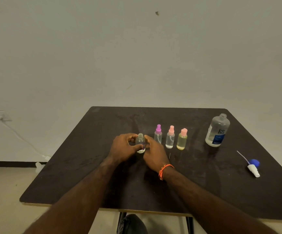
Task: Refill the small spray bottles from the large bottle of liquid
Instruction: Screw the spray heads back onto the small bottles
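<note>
Left hand: curled round the open small bottle from its left side, thumb across the front near the base.
Open small bottle: clear, upright on the dark table, neck uncapped, held between both hands; whether it holds liquid cannot be told.
Right hand: fingers wrapped against the same bottle's right side; an orange bracelet circles the wrist.
Purple-capped spray bottle: upright, just right of the hands, first in a row of 3.
Pink-capped spray bottle: upright, middle of the row, clear contents.
Yellowish bottle: upright, pink cap, last in the row.
Large bottle: uncapped, far right, well apart from the row, partly filled with clear liquid.
Spray pump: white, lying on the table near the right edge with its thin tube; a blue cap touches it.
</note>
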Available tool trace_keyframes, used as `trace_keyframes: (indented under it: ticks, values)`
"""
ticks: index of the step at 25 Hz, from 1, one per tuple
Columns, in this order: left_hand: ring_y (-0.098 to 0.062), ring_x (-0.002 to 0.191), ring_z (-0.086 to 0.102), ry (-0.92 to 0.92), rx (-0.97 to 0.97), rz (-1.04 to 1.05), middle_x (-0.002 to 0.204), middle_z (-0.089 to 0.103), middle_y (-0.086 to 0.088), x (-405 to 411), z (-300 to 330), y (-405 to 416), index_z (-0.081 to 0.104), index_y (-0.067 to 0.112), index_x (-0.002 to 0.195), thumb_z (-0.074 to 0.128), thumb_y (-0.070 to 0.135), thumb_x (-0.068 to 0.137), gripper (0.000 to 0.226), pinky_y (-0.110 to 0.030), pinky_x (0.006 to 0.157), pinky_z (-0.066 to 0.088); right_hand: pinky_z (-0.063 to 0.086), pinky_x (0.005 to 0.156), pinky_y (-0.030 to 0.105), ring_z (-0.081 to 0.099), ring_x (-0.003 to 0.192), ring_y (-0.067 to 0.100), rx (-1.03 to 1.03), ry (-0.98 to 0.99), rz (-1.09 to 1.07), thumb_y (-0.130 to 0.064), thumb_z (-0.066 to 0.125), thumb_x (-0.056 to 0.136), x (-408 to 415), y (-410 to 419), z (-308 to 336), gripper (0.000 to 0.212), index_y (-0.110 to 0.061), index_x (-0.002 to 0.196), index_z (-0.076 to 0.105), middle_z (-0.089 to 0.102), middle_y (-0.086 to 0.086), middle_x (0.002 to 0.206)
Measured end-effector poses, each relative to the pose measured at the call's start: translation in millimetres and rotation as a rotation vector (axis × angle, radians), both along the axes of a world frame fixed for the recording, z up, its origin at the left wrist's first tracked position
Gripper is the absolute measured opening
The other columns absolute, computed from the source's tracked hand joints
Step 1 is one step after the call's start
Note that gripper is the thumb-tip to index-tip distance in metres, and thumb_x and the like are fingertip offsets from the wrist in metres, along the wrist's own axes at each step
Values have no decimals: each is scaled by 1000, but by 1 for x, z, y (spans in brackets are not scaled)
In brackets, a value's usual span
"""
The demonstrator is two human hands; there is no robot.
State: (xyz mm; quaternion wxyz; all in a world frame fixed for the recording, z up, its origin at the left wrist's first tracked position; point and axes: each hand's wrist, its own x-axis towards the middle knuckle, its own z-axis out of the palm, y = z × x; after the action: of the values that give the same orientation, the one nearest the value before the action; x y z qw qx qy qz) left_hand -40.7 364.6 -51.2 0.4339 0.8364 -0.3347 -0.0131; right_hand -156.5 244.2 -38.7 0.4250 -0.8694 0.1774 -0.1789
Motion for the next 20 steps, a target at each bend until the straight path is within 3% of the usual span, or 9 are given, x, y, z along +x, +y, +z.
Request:
trace_keyframes:
  ticks: [3, 6, 12, 16, 20]
  values:
    - [2, 82, 73, -41, -26, -54, 90, 78, 18, -43, 10, -11, 81, 27, 103, 91, 45, 70, 39, -31, 77, 62, 52, 103, 39, 63, 119, 19, -30, -57, -56, 3, 55, 85, -41, -11, -3, 60, -14, 142, 52, 67, 4, 129]
    - [0, 81, 73, -46, -72, -97, 88, 78, 16, -86, 13, -31, 79, 25, 100, 93, 43, 69, 38, -27, 74, 61, 54, 95, 32, 66, 107, 14, -59, -145, -123, 0, 55, 90, -92, -28, 3, 44, -14, 131, 63, 71, 1, 118]
    - [1, 90, 72, -36, -104, -250, 98, 78, 14, -152, 15, -81, 77, 23, 107, 92, 40, 75, 39, -28, 82, 61, 49, 91, 16, 64, 107, 5, -51, -121, -206, -12, 58, 97, -172, -73, 8, 37, -19, 133, 61, 70, -4, 121]
    - [5, 99, 70, -53, -73, -312, 107, 77, 17, -170, 11, -104, 77, 26, 117, 87, 40, 80, 41, -31, 93, 59, 51, 102, 30, 63, 115, 12, -75, -44, -234, -12, 57, 97, -191, -94, 5, 41, -17, 138, 58, 67, 0, 128]
    - [7, 105, 68, -67, -25, -307, 114, 77, 18, -174, -4, -111, 76, 27, 124, 86, 41, 80, 47, -30, 99, 56, 51, 102, 29, 63, 112, 10, -137, 26, -211, -11, 57, 95, -201, -105, -5, 41, -17, 136, 60, 68, 0, 126]
